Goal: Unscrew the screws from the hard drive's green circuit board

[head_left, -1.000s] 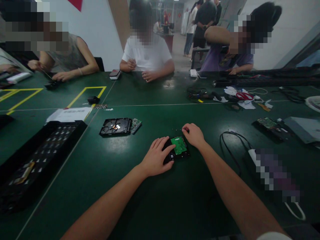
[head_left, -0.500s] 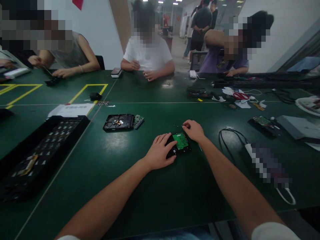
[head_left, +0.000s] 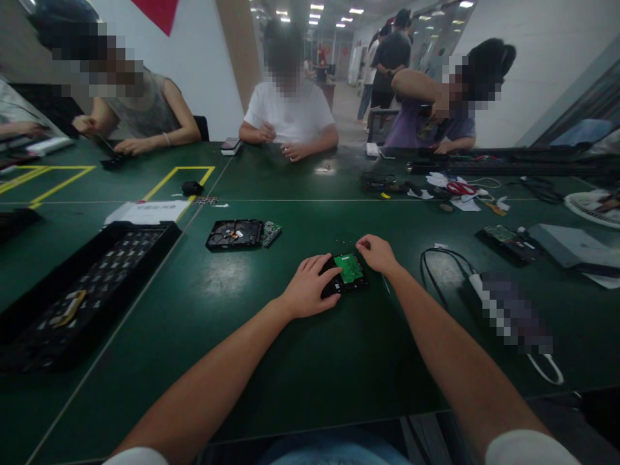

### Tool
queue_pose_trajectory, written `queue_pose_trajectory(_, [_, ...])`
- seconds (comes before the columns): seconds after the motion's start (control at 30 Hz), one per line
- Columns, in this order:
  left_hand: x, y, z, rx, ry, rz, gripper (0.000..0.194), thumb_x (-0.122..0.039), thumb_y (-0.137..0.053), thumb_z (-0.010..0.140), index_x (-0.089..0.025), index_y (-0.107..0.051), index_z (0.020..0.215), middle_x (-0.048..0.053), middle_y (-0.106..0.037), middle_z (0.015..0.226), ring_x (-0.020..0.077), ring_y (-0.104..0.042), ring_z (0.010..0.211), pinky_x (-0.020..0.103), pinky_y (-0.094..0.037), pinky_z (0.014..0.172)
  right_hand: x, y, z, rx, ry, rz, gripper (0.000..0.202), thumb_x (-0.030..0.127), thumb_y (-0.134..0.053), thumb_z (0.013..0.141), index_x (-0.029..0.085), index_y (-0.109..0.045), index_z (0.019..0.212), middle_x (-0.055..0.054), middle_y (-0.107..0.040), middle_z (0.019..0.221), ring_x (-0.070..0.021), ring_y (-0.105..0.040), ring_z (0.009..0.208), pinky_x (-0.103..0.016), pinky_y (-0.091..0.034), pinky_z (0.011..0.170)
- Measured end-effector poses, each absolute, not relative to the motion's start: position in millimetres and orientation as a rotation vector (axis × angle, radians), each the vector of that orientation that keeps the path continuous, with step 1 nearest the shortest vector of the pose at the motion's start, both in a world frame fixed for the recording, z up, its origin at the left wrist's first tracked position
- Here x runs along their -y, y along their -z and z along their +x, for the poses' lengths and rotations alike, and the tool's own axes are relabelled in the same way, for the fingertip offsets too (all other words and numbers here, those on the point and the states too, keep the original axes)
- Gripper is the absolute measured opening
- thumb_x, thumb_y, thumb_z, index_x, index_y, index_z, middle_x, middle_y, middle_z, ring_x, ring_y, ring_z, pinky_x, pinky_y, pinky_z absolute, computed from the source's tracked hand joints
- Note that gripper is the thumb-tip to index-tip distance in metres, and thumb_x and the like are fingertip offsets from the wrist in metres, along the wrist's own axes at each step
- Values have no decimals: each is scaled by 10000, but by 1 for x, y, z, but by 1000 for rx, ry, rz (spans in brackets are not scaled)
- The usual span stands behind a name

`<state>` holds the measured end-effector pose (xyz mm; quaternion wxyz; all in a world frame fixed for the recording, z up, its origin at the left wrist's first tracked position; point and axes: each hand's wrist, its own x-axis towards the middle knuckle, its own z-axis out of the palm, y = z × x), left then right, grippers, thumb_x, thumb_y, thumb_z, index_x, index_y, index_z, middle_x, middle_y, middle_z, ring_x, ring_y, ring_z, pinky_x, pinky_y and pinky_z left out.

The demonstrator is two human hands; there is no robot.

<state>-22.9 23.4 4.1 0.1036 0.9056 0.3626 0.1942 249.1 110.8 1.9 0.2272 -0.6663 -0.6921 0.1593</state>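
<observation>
A hard drive (head_left: 357, 282) with a green circuit board (head_left: 349, 267) facing up lies on the table in front of me. My left hand (head_left: 310, 287) grips it from the left, fingers over its top and edges, covering part of its black case. Just beyond the drive's right corner, my right hand (head_left: 376, 252) is closed in a pinch near the tabletop; whatever its fingertips hold is too small to make out. Several tiny pale bits, perhaps screws (head_left: 343, 241), lie left of those fingertips. A thin pale rod (head_left: 386, 284) shows beside my right wrist.
Left of centre lies another drive (head_left: 236, 234) with a loose circuit board (head_left: 272, 234). A long black tray (head_left: 97, 284) fills the left side. To the right are a cabled device (head_left: 508, 310), another drive (head_left: 508, 243) and a grey box (head_left: 576, 248). People sit across the table.
The view has shifted slightly. My left hand stays on the hard drive, and my right hand keeps its pinch in nearly the same spot beside the drive.
</observation>
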Motion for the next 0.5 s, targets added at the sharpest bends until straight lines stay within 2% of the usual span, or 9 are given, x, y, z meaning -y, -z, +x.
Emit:
queue_pose_trajectory(0.1, [-22,-5,-22,-1087,-573,2675,674,-469,-725,911,-229,-569,1522,172,-392,1674,397,-385,1540,603,-326,1258,-90,-5,256,1889,-512,-1757,147,291,-630,980,209,-749,1009,-49,-768,1002,-200,-686,910,-340,-512,841])
queue_pose_trajectory(0.27, [-19,-6,-20,-1154,-580,2669,666,-478,-723,911,-244,-574,1517,168,-405,1666,405,-403,1524,613,-352,1239,-59,-10,264,1893,-606,-1650,268,426,-603,995,223,-765,1063,-32,-766,913,-190,-656,770,-326,-508,725])
queue_pose_trajectory(0.4, [-19,-5,-19,-1181,-577,2671,656,-486,-711,918,-238,-579,1511,171,-413,1659,405,-412,1514,608,-360,1233,-46,-14,262,1953,-669,-1553,228,408,-636,975,231,-771,1024,-23,-763,902,-189,-647,769,-334,-496,741])
queue_pose_trajectory(0.5, [-19,-4,-19,-1169,-585,2670,652,-487,-714,916,-242,-581,1506,170,-417,1657,407,-418,1507,613,-360,1231,-40,-16,257,2033,-645,-1496,182,373,-629,985,246,-755,1016,-32,-780,1006,-204,-681,868,-350,-499,799])
